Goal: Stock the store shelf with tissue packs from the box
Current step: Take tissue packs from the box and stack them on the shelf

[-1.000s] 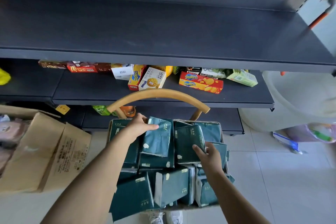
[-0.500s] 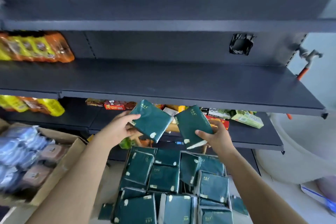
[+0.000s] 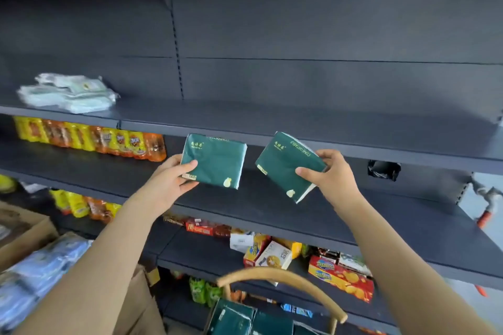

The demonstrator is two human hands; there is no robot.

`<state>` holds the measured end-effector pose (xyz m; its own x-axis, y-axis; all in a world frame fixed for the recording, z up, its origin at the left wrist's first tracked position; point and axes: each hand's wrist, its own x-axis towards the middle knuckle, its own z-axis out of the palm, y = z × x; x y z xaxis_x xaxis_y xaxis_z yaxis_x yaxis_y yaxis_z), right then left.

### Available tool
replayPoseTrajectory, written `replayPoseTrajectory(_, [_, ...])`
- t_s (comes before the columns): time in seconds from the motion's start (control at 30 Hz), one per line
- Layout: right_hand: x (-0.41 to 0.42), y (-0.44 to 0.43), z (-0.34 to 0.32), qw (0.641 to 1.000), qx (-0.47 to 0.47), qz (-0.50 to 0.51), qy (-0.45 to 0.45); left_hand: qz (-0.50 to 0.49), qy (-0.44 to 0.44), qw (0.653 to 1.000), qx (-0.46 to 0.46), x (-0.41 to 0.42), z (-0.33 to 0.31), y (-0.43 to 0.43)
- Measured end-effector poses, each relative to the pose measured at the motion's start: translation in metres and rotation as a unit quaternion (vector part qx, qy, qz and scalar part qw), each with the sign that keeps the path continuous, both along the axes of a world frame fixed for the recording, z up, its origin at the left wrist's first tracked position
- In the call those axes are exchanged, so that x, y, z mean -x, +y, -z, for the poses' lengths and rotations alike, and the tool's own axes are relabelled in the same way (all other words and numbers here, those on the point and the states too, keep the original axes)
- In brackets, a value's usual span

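Dark grey metal shelving unit (image 3: 299, 22), four boards in view.

Top shelf (image 3: 299, 133): front edge just above the left hand (image 3: 174, 179) and the right hand (image 3: 332, 174). Carries a loose pile of pale plastic-wrapped packs (image 3: 68, 92), well up-left of the left hand.

Second shelf (image 3: 272, 198): behind and below both hands. Row of orange and yellow snack bags (image 3: 95, 141), left of the left hand.

Third shelf (image 3: 190, 251): below the hands. Yellow bags (image 3: 73, 204) lower left, red cartons (image 3: 201, 227), tilted biscuit boxes (image 3: 269, 253), long red cracker box (image 3: 340, 279) beneath the right hand.

Lowest shelf (image 3: 178, 304): dim. Green containers (image 3: 202, 288), blurred.
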<state>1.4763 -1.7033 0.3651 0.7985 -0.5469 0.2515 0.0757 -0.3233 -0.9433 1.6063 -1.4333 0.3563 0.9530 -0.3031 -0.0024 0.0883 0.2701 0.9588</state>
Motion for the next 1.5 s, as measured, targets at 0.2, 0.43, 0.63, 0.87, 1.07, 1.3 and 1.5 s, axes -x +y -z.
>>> replayPoseTrajectory(0.2, [-0.055, 0.027, -0.046, 0.999, 0.045, -0.005, -0.016, -0.024, -0.057, 0.998, 0.017, -0.053, -0.04, 0.034])
replayPoseTrajectory(0.43, [-0.162, 0.057, -0.084, 0.994, 0.11, 0.011, -0.016, -0.052, -0.129, 0.99, -0.005, -0.164, -0.082, 0.072])
replayPoseTrajectory(0.63, [-0.271, 0.078, -0.102, 0.992, 0.121, 0.041, -0.019, -0.019, -0.166, 0.984, -0.057, -0.28, -0.101, 0.083])
replayPoseTrajectory(0.87, [-0.387, 0.083, -0.095, 0.982, 0.175, 0.074, 0.014, 0.031, -0.159, 0.984, -0.07, -0.375, -0.081, 0.076])
replayPoseTrajectory(1.07, [-0.468, 0.074, -0.087, 0.968, 0.229, 0.091, 0.056, 0.056, -0.138, 0.988, -0.041, -0.429, -0.063, 0.067])
replayPoseTrajectory(1.3, [-0.549, 0.073, -0.083, 0.955, 0.271, 0.096, 0.074, 0.092, -0.097, 0.991, 0.0, -0.461, -0.041, 0.059])
replayPoseTrajectory(1.5, [-0.595, 0.068, -0.074, 0.952, 0.286, 0.086, 0.066, 0.101, -0.115, 0.987, -0.043, -0.47, -0.034, 0.058])
